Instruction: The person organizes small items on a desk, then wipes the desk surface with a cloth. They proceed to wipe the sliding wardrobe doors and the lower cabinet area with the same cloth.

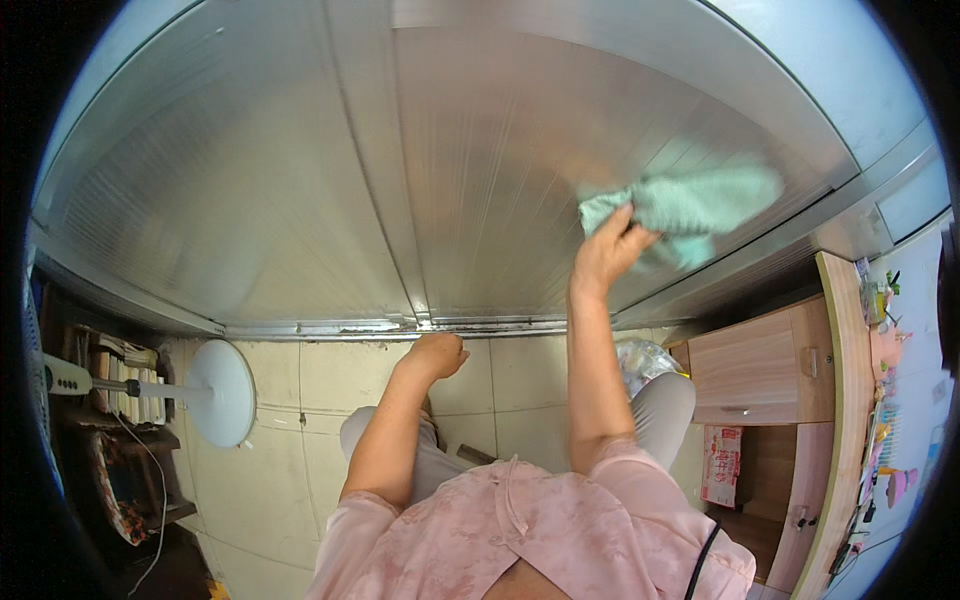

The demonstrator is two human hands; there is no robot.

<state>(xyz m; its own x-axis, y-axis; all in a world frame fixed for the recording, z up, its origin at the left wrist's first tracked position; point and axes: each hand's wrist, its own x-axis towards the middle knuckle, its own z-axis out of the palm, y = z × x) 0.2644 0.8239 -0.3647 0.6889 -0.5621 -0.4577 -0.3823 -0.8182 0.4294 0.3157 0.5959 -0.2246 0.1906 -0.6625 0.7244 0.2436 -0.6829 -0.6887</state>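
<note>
A ribbed metallic door panel (500, 180) stretches across the space in front of me, with an upright frame strip (380, 170) left of its middle. My right hand (608, 255) grips a pale green cloth (705, 200) against the right part of the panel. The cloth's outer end is smeared by motion, and a corner hangs below my fingers. Lower down, my left hand (436, 356) is curled into a loose fist near the metal bottom track (350, 328). Nothing shows in that fist.
On the left stand a fan with a white round base (222, 395) and a dark shelf with books (150, 390). To the right is a wooden cabinet (750, 375) with small items on top. A clear plastic bag (645, 362) lies by my knee on the tiled floor (520, 390).
</note>
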